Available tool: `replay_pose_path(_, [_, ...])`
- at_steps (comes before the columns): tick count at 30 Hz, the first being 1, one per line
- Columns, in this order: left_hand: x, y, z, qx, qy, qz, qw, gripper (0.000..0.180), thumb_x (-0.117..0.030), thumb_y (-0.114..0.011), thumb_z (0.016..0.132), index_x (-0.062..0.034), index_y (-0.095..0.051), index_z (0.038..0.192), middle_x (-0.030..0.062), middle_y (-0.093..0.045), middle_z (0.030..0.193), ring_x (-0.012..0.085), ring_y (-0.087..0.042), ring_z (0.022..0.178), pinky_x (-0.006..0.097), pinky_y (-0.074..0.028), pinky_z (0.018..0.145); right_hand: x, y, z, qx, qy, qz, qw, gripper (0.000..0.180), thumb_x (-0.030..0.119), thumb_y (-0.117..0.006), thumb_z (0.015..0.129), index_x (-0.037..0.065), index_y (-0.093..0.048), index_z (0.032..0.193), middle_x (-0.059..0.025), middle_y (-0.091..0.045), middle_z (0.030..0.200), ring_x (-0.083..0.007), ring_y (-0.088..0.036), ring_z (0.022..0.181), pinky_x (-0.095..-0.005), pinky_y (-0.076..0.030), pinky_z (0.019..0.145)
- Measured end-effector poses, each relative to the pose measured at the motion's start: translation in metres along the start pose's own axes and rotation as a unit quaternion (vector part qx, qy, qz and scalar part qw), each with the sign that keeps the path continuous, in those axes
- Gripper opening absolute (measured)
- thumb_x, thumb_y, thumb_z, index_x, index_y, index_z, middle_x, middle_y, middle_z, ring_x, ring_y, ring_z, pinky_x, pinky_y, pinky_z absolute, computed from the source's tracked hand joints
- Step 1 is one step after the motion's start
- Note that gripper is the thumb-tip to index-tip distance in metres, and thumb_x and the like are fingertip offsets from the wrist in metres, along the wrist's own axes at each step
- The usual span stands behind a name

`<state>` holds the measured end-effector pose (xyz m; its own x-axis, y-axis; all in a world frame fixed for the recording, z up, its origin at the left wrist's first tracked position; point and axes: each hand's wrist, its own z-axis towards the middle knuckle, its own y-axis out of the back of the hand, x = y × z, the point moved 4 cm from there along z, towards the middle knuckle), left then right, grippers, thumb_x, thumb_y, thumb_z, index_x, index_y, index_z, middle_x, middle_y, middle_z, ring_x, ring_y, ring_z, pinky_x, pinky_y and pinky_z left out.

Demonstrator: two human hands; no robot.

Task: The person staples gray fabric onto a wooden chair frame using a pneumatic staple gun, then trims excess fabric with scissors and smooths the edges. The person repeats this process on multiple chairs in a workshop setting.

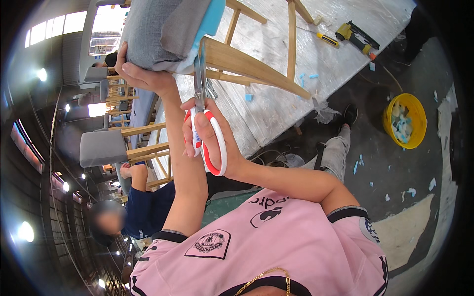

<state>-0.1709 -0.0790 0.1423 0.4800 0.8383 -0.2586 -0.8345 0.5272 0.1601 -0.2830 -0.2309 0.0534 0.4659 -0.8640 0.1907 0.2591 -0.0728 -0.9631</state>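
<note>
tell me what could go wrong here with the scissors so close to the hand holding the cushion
1. The scissors blades meet the grey fabric right beside the left hand gripping it; a slip might nick those fingers.
2. The blades run along the blue foam edge, so the cut could bite into the foam instead of the cloth.
3. The right hand works with arms crossed, which may make the cut less steady.

Scissors [207, 130] in the right hand [210, 135], blades just above its fingers, against the cushion [158, 32] edge, left hand [143, 74] gripping the cushion just left of the blades, chair frame [256, 66] on the workbench [306, 59] right of the fingers, bucket [405, 121] on the floor far right.
</note>
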Motion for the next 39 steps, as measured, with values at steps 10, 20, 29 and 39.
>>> replay_pose_path(10, [0.002, -0.001, 0.000, -0.005, -0.006, 0.002, 1.000, 0.052, -0.042, -0.031, 0.109, -0.0026, -0.063, 0.117, 0.0118, -0.060, 0.115, 0.0228, -0.058, 0.113, 0.041, -0.044, 0.098, 0.005, -0.011, 0.014, -0.036, 0.021, -0.088, 0.995, 0.048, 0.049, -0.049, 0.108, 0.005, -0.046, 0.128, -0.0027, -0.054, 0.076, -0.0098, -0.054, 0.060, -0.0257, -0.046, 0.058])
replay_pose_path(20, [-0.005, -0.003, 0.000, 0.000, 0.004, 0.001, 1.000, 0.050, -0.041, -0.031, 0.110, -0.0021, -0.062, 0.117, 0.0114, -0.060, 0.117, 0.0225, -0.057, 0.113, 0.041, -0.044, 0.099, 0.012, -0.011, 0.012, -0.047, -0.018, -0.067, 0.996, 0.057, 0.056, -0.052, 0.104, 0.002, -0.050, 0.121, -0.0037, -0.052, 0.071, -0.0100, -0.051, 0.049, -0.0259, -0.043, 0.047])
replay_pose_path(29, [0.001, 0.003, 0.001, 0.011, -0.011, 0.023, 1.000, 0.048, -0.040, -0.030, 0.110, -0.0038, -0.062, 0.118, 0.0098, -0.061, 0.117, 0.0223, -0.058, 0.114, 0.042, -0.043, 0.101, 0.003, -0.013, 0.009, -0.021, 0.001, -0.039, 0.999, 0.055, 0.056, -0.043, 0.108, 0.003, -0.046, 0.123, -0.0047, -0.054, 0.071, -0.0110, -0.053, 0.050, -0.0261, -0.047, 0.053])
replay_pose_path(39, [0.001, 0.005, -0.002, 0.006, 0.007, -0.003, 1.000, 0.044, -0.037, -0.031, 0.111, -0.0048, -0.061, 0.118, 0.0091, -0.061, 0.119, 0.0215, -0.057, 0.115, 0.040, -0.042, 0.102, 0.026, -0.017, 0.019, -0.033, -0.002, -0.074, 0.997, 0.057, 0.056, -0.041, 0.108, 0.001, -0.048, 0.117, -0.0045, -0.053, 0.063, -0.0113, -0.055, 0.049, -0.0258, -0.047, 0.053])
